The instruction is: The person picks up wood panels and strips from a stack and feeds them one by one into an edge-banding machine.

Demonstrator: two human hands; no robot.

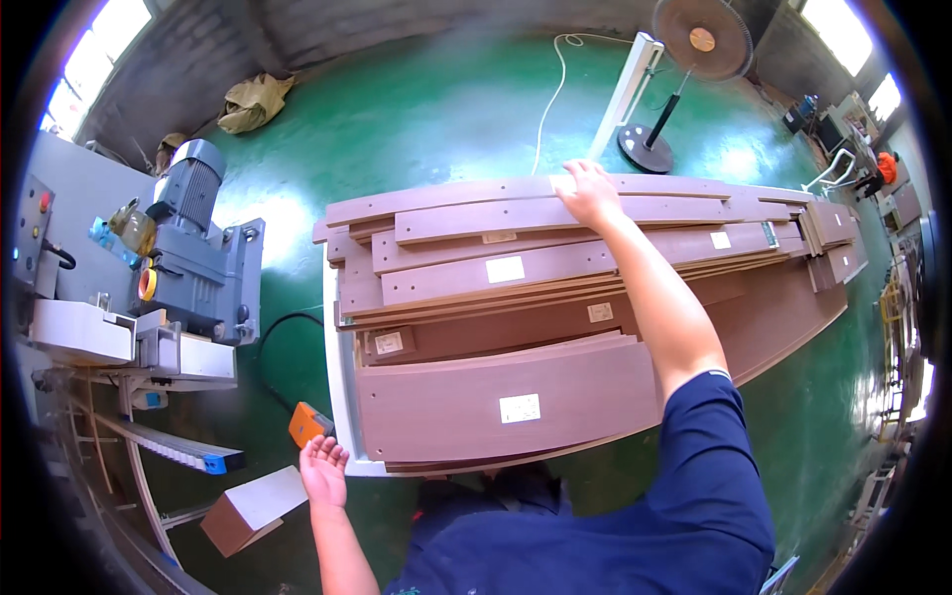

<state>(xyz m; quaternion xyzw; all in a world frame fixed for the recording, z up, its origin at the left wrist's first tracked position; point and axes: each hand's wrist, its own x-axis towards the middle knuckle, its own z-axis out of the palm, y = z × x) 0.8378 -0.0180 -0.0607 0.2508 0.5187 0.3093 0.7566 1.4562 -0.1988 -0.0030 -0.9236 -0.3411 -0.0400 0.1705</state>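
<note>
Several long brown boards lie stacked on a white-edged support in front of me. My right hand (pixel 590 195) reaches across the stack, its fingers bent over the upper edge of the farthest long board (pixel 446 203); the fingertips are partly hidden. Closer to me, a wide brown panel (pixel 446 397) bears a white label (pixel 520 409). Left of the stack's near corner, my left hand (pixel 323 472) is held palm up, fingers apart and slightly curled, with nothing in it. Just beyond those fingers is an orange box-shaped device (pixel 309 423) with a black cable.
On the left stands a grey machine with a motor (pixel 188 188) and a roller track (pixel 164 443). A pale box-shaped piece (pixel 255 511) is beside my left forearm. A pedestal fan (pixel 650 147) and a white post (pixel 627 94) rise beyond the stack from the green floor.
</note>
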